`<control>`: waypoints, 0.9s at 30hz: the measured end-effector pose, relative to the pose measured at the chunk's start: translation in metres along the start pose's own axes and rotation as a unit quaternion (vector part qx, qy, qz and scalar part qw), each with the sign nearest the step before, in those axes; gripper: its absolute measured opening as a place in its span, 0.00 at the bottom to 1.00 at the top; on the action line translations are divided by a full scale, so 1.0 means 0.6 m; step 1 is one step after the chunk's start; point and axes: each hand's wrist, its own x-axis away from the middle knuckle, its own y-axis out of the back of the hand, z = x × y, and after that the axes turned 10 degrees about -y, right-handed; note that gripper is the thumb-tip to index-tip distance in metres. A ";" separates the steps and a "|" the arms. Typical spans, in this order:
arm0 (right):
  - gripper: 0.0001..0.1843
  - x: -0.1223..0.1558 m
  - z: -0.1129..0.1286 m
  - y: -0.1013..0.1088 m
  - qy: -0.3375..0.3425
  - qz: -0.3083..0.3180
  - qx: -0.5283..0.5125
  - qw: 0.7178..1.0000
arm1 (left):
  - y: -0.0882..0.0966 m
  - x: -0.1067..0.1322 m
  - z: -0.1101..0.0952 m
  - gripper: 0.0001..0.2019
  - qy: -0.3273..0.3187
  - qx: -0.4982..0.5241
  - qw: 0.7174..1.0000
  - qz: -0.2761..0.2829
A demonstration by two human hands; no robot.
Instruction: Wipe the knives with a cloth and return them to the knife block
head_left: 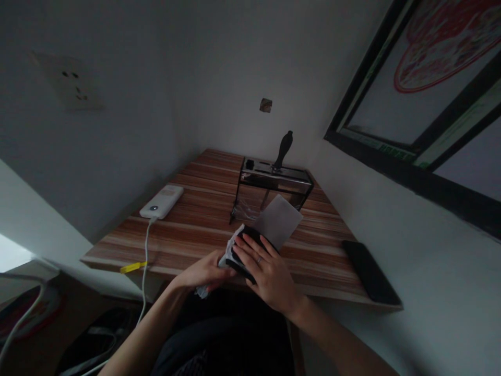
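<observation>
My right hand (pixel 270 274), a ring on one finger, lies over a soft-looking black piece (pixel 245 233), its fingers pressed onto it. White crumpled material (pixel 231 241) shows along the left edge of that piece. From beyond it a flat, pale grey rectangular sheet (pixel 278 222) sticks out toward the far right; I cannot tell what it is. Closed around the near end of the bundle is my left hand (pixel 209 270), with a crumpled whitish end (pixel 202 291) hanging below. Just behind stands a metal frame device (pixel 274 175) with an upright black handle (pixel 284 150).
A white power bank (pixel 162 201) with a white cable (pixel 146 245) lies at the left of the wood-grain table (pixel 195 209). A yellow strip (pixel 133 267) is at the front edge. A black phone (pixel 371 271) rests at the right. Walls enclose the back and sides.
</observation>
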 end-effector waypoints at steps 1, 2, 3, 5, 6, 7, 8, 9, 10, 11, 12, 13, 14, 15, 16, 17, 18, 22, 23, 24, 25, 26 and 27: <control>0.34 0.000 -0.005 0.002 -0.003 -0.004 0.002 1.000 | 0.000 0.000 -0.002 0.15 -0.001 -0.005 1.000 0.007; 0.34 0.001 -0.011 0.005 -0.007 -0.008 0.004 1.000 | 0.000 0.000 -0.005 0.15 0.000 -0.006 1.000 0.012; 0.33 0.000 -0.016 0.007 -0.010 -0.012 0.006 1.000 | 0.000 0.000 -0.007 0.16 0.001 -0.002 1.000 0.016; 0.32 -0.001 -0.029 0.013 -0.021 -0.020 0.011 1.000 | -0.002 0.001 -0.009 0.16 0.004 0.011 1.000 0.019; 0.32 -0.002 -0.035 0.015 -0.027 -0.024 0.014 0.999 | -0.003 0.001 -0.010 0.17 0.005 0.018 1.000 0.017; 0.31 -0.003 -0.042 0.018 -0.033 -0.029 0.015 0.999 | -0.003 0.000 -0.010 0.17 0.007 0.023 1.000 0.015; 0.31 -0.005 -0.048 0.020 -0.039 -0.035 0.016 0.998 | -0.004 0.000 -0.011 0.17 0.010 0.026 0.999 0.016; 0.30 -0.006 -0.055 0.022 -0.046 -0.043 0.016 0.998 | -0.004 0.000 -0.011 0.17 0.011 0.027 0.999 0.017; 0.30 -0.008 -0.062 0.025 -0.053 -0.052 0.015 0.997 | -0.005 0.000 -0.011 0.17 0.012 0.028 0.999 0.018; 0.30 -0.010 -0.069 0.027 -0.061 -0.062 0.013 0.996 | -0.005 0.000 -0.011 0.17 0.013 0.030 0.999 0.019; 0.29 -0.012 -0.076 0.030 -0.068 -0.073 0.012 0.995 | -0.005 0.000 -0.011 0.17 0.013 0.034 0.999 0.018; 0.29 -0.015 -0.083 0.032 -0.075 -0.085 0.011 0.994 | -0.005 0.000 -0.011 0.16 0.013 0.040 0.999 0.017; 0.29 -0.017 -0.089 0.035 -0.080 -0.096 0.009 0.992 | -0.005 0.000 -0.011 0.16 0.013 0.045 0.999 0.015; 0.28 -0.020 -0.094 0.037 -0.086 -0.107 0.008 0.991 | -0.005 0.000 -0.011 0.16 0.015 0.049 0.999 0.015; 0.28 -0.023 -0.100 0.039 -0.090 -0.117 0.006 0.989 | -0.004 0.001 -0.010 0.16 0.016 0.048 0.999 0.015; 0.28 -0.027 -0.105 0.041 -0.094 -0.126 0.005 0.988 | -0.004 0.001 -0.010 0.16 0.015 0.044 0.999 0.014; 0.28 -0.030 -0.109 0.043 -0.099 -0.135 0.004 0.986 | -0.004 0.001 -0.010 0.16 0.014 0.036 0.999 0.013; 0.28 -0.043 -0.120 0.051 -0.119 -0.163 -0.003 0.979 | -0.003 0.002 -0.008 0.16 0.007 0.021 1.000 0.013; 0.28 -0.045 -0.121 0.052 -0.125 -0.165 -0.004 0.978 | -0.003 0.002 -0.008 0.16 0.009 0.025 1.000 0.014; 0.28 -0.047 -0.121 0.054 -0.128 -0.167 -0.003 0.978 | -0.003 0.002 -0.008 0.15 0.011 0.028 0.999 0.014; 0.28 -0.048 -0.120 0.054 -0.131 -0.168 -0.001 0.977 | -0.002 0.003 -0.008 0.15 0.014 0.031 0.999 0.013; 0.28 -0.049 -0.118 0.054 -0.133 -0.168 0.001 0.977 | -0.002 0.003 -0.008 0.15 0.015 0.033 0.999 0.011; 0.27 -0.049 -0.116 0.053 -0.133 -0.167 0.004 0.977 | -0.002 0.003 -0.008 0.15 0.016 0.033 0.999 0.010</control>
